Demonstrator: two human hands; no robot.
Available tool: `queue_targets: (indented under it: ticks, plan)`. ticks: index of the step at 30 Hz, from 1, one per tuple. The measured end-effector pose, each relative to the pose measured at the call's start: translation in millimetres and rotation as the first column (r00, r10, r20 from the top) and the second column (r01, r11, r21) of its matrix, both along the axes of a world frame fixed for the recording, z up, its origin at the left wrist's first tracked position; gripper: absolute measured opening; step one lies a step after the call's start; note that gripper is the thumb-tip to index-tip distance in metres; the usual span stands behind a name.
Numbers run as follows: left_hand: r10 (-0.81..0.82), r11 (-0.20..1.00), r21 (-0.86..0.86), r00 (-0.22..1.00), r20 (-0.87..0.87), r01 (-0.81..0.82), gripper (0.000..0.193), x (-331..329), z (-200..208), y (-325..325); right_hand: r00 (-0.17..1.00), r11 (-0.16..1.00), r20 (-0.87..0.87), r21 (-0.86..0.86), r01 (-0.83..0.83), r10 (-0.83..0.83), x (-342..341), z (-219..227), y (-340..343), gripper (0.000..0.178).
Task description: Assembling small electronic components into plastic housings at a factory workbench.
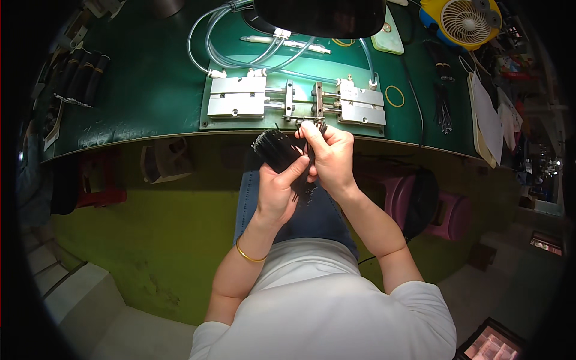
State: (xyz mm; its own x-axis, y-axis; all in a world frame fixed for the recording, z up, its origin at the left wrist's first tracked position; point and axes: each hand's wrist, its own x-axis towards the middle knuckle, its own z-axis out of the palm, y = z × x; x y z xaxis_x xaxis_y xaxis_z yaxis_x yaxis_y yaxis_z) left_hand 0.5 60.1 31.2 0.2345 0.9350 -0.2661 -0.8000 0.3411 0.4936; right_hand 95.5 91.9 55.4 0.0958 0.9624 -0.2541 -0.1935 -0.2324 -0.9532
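My left hand (279,189) is closed around a thick bundle of thin black wires (275,149), whose cut-looking ends fan out to the upper left. Beside it, my right hand (330,153) is pinched at the front edge of the table, with dark strands showing at its fingers. It seems to grip a thin black wire, though the fingers cover most of it. Right above those fingertips is the middle of a clamp fixture: a left metal air cylinder (236,99) and a right metal air cylinder (362,107) face each other, with small jaw blocks between them.
Clear air hoses (210,45) loop behind the fixture, near a white pen (285,43). A dark lamp head (321,17) overhangs the table. More black bundles (84,75) lie at left; a yellow-blue fan (465,23) stands far right. Pink stools (399,198) are below the table.
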Motion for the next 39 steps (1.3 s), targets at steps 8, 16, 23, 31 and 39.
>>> queue_targets:
  ticks: [8,16,23,31,39]
  plan:
    - [-0.058,0.998,-0.015,0.998,0.04,0.058,0.01,-6.7,-3.0,-3.2,0.999,0.999,-0.021,-0.016,-0.042,0.042,0.0,8.0,-6.5,0.022]
    - [-0.038,0.996,-0.075,0.999,0.01,0.039,0.012,-6.0,-1.5,-6.1,0.998,0.997,0.013,0.04,-0.062,0.061,-2.3,3.5,-6.0,0.021]
    - [-0.023,0.996,-0.085,1.0,-0.006,0.023,0.013,-4.8,-2.5,-3.7,0.999,0.999,-0.02,-0.034,-0.027,0.027,-2.0,4.1,-2.2,0.023]
    - [-0.023,0.998,-0.06,1.0,0.015,0.024,0.011,-2.5,0.2,-1.1,0.999,0.999,-0.015,-0.037,-0.032,0.032,0.8,1.3,0.7,0.025]
    - [-0.054,0.997,-0.053,0.998,0.04,0.057,0.009,-7.0,1.1,-1.3,0.996,0.995,0.015,0.053,-0.083,0.082,-2.0,10.3,-4.1,0.023]
